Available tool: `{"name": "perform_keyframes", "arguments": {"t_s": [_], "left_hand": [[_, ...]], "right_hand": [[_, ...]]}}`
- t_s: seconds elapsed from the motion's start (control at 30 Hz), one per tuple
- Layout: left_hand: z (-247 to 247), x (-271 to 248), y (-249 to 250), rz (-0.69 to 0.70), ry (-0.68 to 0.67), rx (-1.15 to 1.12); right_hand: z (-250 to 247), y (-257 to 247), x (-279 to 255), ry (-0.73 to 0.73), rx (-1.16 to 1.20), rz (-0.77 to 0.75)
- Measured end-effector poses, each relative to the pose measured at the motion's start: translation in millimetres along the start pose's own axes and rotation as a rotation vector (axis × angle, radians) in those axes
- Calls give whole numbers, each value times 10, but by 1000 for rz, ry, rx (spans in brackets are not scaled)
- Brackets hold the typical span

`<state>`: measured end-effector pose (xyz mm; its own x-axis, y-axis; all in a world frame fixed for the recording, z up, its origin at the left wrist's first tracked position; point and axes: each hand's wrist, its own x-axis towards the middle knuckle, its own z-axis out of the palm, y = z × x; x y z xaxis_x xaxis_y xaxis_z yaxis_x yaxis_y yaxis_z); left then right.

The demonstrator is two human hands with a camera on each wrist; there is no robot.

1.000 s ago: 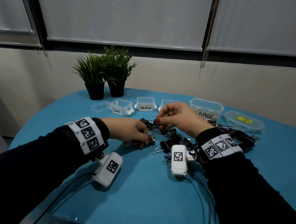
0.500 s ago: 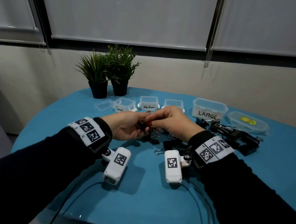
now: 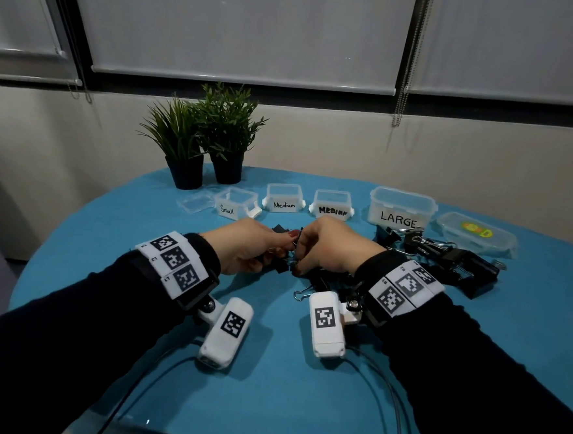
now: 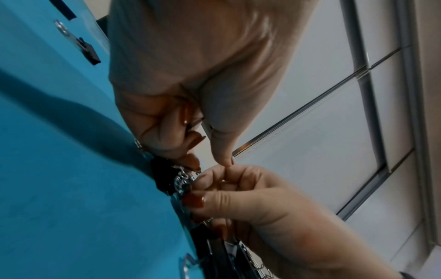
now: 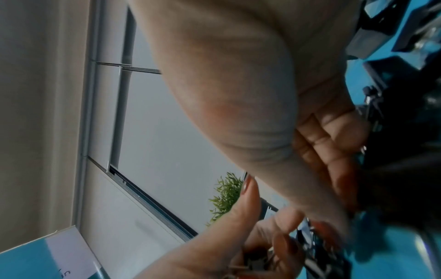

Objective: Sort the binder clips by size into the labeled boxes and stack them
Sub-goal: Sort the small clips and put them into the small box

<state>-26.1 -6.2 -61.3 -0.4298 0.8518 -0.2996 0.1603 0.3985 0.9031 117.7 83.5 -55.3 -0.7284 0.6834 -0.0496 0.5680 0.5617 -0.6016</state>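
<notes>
Both hands meet over a heap of small black binder clips [image 3: 311, 279] in the middle of the blue table [image 3: 266, 385]. My left hand [image 3: 277, 250] pinches a small black clip [image 4: 163, 169] with curled fingers. My right hand [image 3: 301, 253] pinches the wire handles [image 4: 183, 179] of the same tangle from the other side. The two thumbs touch above it. Whether it is one clip or two joined clips is hidden by the fingers. Behind stand open boxes labeled Small [image 3: 233, 204], Medium [image 3: 283, 199], MEDIUM [image 3: 332, 204] and LARGE [image 3: 401, 208].
Large black clips [image 3: 451, 259] lie to the right, in front of a closed clear box [image 3: 477, 233]. A loose clear lid [image 3: 194, 202] sits left of the Small box. Two potted plants [image 3: 209, 143] stand at the back left. Cables run from the wrist cameras to the table's near edge.
My left hand lifted from the table with a small clip and came right to meet the right hand. Since half a second ago the hands stay joined on the clips.
</notes>
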Motion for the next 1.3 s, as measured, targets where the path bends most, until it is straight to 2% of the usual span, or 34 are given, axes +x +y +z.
{"name": "perform_keyframes", "arguments": {"t_s": [0.1,0.2,0.37,0.53,0.63,0.73,0.9,1.0,1.13,1.23,1.3], "left_hand": [[40,32,1,31,-16,70],[123,35,57,49,-45,83],[384,7,179,120,-105,-73],[595,9,268,197,-166,-191],[679,16,274,240,-138,-245],[680,41,286,245,-86,-242],[523,24,277,257,-36,-240],[279,39,264,305,61,-78],[-230,174,172,321,319,307],[-626,283,8,235,470,517],[-863,375,-111,160,543,578]], "right_hand": [[-67,63,5,-7,66,-3],[-162,124,-57,-21,367,-22],[-357,267,-174,-18,781,-59],[-510,478,-326,11,998,-105],[-608,587,-405,71,910,-91],[-670,715,-419,163,691,5],[-656,769,-384,95,377,147],[-636,750,-372,42,241,168],[-581,705,-325,11,151,158],[-473,646,-262,6,148,121],[-405,623,-214,27,158,105]]}}
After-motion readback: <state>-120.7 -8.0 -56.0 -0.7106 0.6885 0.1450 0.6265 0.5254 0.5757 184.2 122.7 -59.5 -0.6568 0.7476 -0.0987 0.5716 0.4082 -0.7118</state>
